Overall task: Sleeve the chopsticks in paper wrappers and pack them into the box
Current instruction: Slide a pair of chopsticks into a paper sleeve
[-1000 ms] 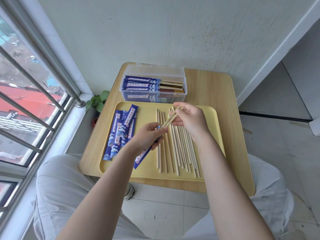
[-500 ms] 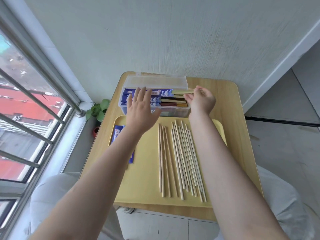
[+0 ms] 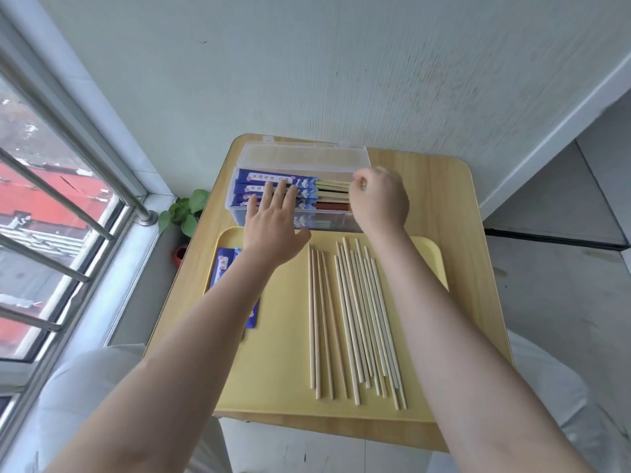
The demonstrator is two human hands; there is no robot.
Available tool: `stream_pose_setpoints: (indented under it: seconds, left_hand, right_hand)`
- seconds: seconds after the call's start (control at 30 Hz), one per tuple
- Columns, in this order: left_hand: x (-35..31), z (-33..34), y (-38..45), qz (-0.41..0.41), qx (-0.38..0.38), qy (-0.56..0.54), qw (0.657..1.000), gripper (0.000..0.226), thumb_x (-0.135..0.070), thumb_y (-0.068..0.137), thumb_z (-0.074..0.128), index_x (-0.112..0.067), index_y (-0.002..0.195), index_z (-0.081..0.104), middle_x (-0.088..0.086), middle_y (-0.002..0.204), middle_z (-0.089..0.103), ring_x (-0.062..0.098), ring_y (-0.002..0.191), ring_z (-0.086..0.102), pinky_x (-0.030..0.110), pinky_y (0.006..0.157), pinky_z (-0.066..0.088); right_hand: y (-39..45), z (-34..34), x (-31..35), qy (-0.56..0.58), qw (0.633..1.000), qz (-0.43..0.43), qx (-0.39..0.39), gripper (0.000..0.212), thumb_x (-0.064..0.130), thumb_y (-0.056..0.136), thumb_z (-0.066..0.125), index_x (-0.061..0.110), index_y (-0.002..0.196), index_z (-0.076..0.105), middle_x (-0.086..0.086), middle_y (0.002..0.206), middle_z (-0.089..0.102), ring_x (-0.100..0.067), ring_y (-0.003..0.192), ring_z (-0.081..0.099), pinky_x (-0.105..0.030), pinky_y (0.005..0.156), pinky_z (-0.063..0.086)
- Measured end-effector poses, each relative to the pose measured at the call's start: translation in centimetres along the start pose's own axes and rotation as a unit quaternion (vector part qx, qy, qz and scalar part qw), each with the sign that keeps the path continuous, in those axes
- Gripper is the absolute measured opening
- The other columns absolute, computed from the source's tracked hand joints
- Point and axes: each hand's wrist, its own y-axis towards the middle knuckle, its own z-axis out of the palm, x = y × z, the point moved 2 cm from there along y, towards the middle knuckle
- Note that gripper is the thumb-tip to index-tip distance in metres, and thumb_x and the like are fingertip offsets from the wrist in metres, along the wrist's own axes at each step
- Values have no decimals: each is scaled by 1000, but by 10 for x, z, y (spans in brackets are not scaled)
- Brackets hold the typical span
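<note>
Our left fingers point(image 3: 280, 192) lie straight and spread over the blue paper ends of the sleeved chopsticks point(image 3: 273, 191) in the clear plastic box point(image 3: 300, 158). We judge they press the stack flat so the top pair settles level. Behind them the left hand point(image 3: 273, 227) reaches across the box's near wall, holding nothing.

Our right fingers point(image 3: 358, 179) are curled inward at the bare wooden ends of the sleeved pairs, toward the box's right end. They seem to pinch or nudge those tips to square the pair with the rest, but the frame is blurred there and we cannot tell whether they hold anything. The right hand point(image 3: 379, 199) hovers over that same end of the box.

The box sits at the far side of the wooden desk point(image 3: 454, 206), its lid open toward the wall, which leaves the top free for dropping pairs in.

Just in front of the box lies the yellow tray point(image 3: 280, 377). On it the loose bare chopsticks point(image 3: 351, 319) lie in a rough row pointing at the box, easy to pick off. The empty blue paper wrappers point(image 3: 223, 268) lie at the tray's left edge, partly hidden by our left forearm.

Many sticks remain unsleeved, so the task looks far from finished.

Left of the box, off the desk, a small green plant point(image 3: 184, 211) stands by the window.
</note>
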Motion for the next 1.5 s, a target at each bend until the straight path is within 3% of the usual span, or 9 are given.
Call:
stream_pose_setpoints:
  seconds: [0.1, 0.27, 0.4, 0.47, 0.57, 0.7, 1.03, 1.3, 1.5]
  left_hand:
    - [1, -4, 6, 10, 16, -9, 1000, 82, -48, 96, 50, -17, 160, 10, 4, 169, 4, 25, 156, -3, 48, 125, 4]
    - [2, -8, 6, 18, 30, -10, 999, 83, -47, 96, 52, -17, 161, 10, 7, 169, 0, 27, 155, -6, 48, 125, 2]
    - [0, -22, -16, 21, -125, -94, 987, 58, -32, 92, 60, -15, 145, 45, 14, 156, 36, 35, 146, 28, 47, 117, 25]
    - [5, -27, -36, -40, -227, -137, 963, 29, -25, 90, 60, -9, 114, 61, 12, 119, 58, 33, 107, 55, 36, 81, 42]
    - [16, -17, -62, -174, -82, -119, 974, 16, -23, 95, 51, -9, 101, 56, 6, 100, 57, 28, 82, 55, 31, 58, 31]
    - [13, 9, -96, -175, 50, -56, 982, 37, -12, 94, 47, -11, 131, 50, 12, 126, 52, 33, 115, 54, 36, 72, 40]
    - [-4, 28, -125, -164, 7, -43, 985, 39, -6, 91, 50, -11, 129, 48, 14, 130, 48, 33, 123, 42, 39, 87, 47]
    - [-3, 22, -119, -195, 14, -68, 978, 37, 1, 93, 45, -6, 129, 46, 18, 123, 53, 34, 120, 47, 39, 82, 46]
    - [3, 14, -119, -234, -16, -204, 950, 27, -11, 95, 54, -12, 121, 61, 5, 103, 67, 24, 80, 61, 30, 57, 43]
  right_hand:
    - [-9, 20, 9, -48, 988, -113, 98, 36, 26, 104, 42, 14, 129, 64, -2, 135, 62, -22, 128, 51, -38, 110, 31]
    - [-17, 43, 11, -122, 969, -102, 191, 51, 44, 108, 27, 17, 147, 45, -2, 155, 43, -19, 145, 34, -47, 123, 9]
    - [-27, 30, 19, -51, 989, -122, 74, 37, 26, 103, 47, 8, 133, 57, -13, 140, 53, -31, 132, 46, -46, 112, 29]
    - [-43, 26, 26, 0, 991, -132, 10, 21, 12, 94, 54, 5, 110, 65, -13, 114, 60, -33, 108, 55, -46, 93, 42]
    - [-75, 31, 35, 56, 991, -116, 41, 11, 6, 90, 54, 3, 92, 64, -12, 97, 58, -32, 93, 55, -44, 79, 47]
    - [-118, 40, 28, 77, 990, -63, 104, 14, 10, 94, 52, 6, 98, 66, -10, 104, 56, -30, 93, 57, -35, 70, 43]
    - [-169, 22, -2, 118, 986, 31, 114, 19, 6, 93, 51, 9, 97, 69, -5, 103, 57, -26, 87, 58, -38, 77, 49]
    - [-181, 20, -5, 142, 980, 52, 132, 20, 6, 95, 49, 9, 99, 69, -3, 106, 59, -22, 92, 58, -33, 78, 46]
    - [-182, 17, -7, 193, 965, 88, 155, 23, 8, 98, 47, 14, 105, 69, 4, 100, 64, -11, 85, 56, -15, 65, 40]
